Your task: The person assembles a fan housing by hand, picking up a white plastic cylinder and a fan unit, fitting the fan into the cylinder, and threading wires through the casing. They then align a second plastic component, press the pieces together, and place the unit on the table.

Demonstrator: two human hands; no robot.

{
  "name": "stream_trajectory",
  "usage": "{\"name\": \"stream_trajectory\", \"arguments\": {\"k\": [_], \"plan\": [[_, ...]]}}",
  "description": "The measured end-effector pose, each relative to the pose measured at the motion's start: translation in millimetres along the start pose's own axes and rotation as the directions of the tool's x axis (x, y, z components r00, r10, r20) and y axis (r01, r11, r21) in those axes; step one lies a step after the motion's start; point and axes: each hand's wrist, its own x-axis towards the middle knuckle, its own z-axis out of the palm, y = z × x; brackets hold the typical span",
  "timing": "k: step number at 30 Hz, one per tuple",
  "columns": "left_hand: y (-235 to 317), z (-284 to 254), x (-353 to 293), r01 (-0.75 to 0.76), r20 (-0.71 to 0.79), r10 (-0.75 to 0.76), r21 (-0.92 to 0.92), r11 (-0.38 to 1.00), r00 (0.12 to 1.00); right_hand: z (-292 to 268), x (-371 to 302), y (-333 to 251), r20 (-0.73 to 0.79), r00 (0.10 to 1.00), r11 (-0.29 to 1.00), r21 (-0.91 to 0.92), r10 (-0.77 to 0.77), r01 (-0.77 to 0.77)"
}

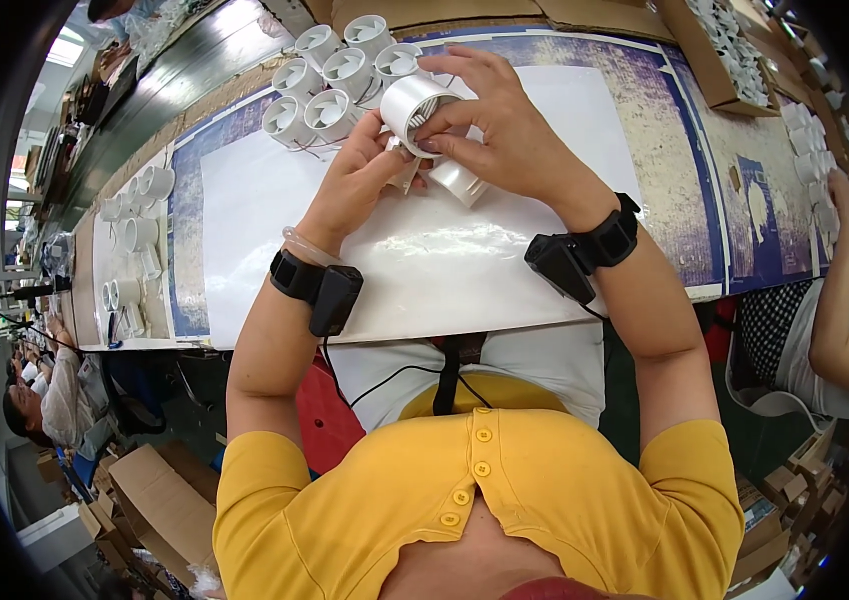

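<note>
Above the white sheet (445,280), both hands hold a glossy white round fan housing (401,100), tilted so that its ribbed grille shows inside. My left hand (347,188) is closed at its lower left side, thumb and fingertips pressed near a white lower piece (405,172). My right hand (510,140) grips the right rim, some fingers reaching into the opening; what its fingertips touch is partly hidden. Under my right hand, another white cylindrical part (459,182) lies on the sheet. Just beyond the hands stand several white fans (330,110) with blades and thin dark wires.
At the left end of the table are more white housings (141,235). A cardboard box (715,60) of small white parts stands at the far right. Another person's arm (845,215) reaches toward stacked white parts (810,145) on the right. A person (45,400) sits at far left.
</note>
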Motion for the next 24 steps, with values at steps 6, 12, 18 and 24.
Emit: {"name": "stream_trajectory", "arguments": {"k": [6,12,18,24], "plan": [[-1,-1,1,-0.001,0.009,0.001,-0.01,1.0,1.0,2,0,3,-0.003,1.0,1.0,0.008,-0.022,0.022],[3,5,0,-0.007,-0.039,0.008,0.019,1.0,0.999,4,0,5,0.015,1.0,0.999,0.023,-0.027,0.027],[-2,-3,2,-0.031,-0.048,0.032,0.023,0.999,0.998,4,1,-4,-0.013,0.996,0.995,-0.032,-0.09,0.089],[-2,-8,2,-0.004,0.028,0.004,-0.022,1.0,1.0,-2,3,-8,0.036,0.994,0.992,-0.067,-0.105,0.107]]}}
